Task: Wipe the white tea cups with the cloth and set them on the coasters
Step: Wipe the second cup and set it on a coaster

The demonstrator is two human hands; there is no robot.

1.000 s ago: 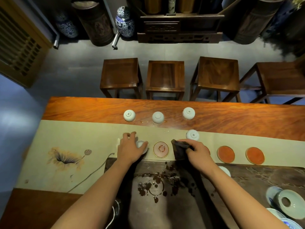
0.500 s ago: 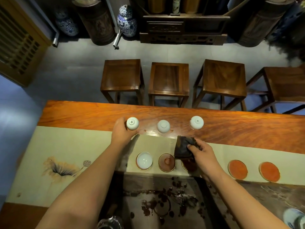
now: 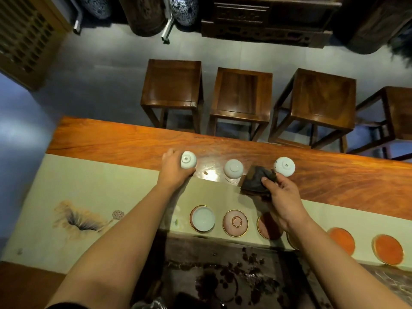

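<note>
Left hand [image 3: 172, 169] wrapped around an upturned white cup [image 3: 188, 160] at the far left of the row, foot ring facing up, on the bare wood of the table [image 3: 124, 141] just beyond the pale runner [image 3: 100, 192]. Right hand [image 3: 284, 197] pinching a dark folded cloth [image 3: 256, 180], fingers curled on its near edge, just right of the middle cup [image 3: 233, 168] and touching or all but touching the right cup [image 3: 284, 166]; contact not clear from this angle. Both of those also upside down, standing free. Nearer, along the runner's edge, one cup upright [image 3: 203, 219] seated on the leftmost coaster [image 3: 192, 214], and beside it to the right an empty coaster [image 3: 235, 223] marked with a wet ring. More coasters further right, the next [image 3: 266, 228] partly hidden under the right wrist, two orange ones [image 3: 342, 240] well apart from the action.

Key relation: held cup to the left of the cloth, with the middle cup between them; empty coaster straight toward the near side, roughly between the two forearms. Likely next: cup carried right and nearward to meet the cloth, then down onto that free coaster. Left hand plainly the one for placing.
</note>
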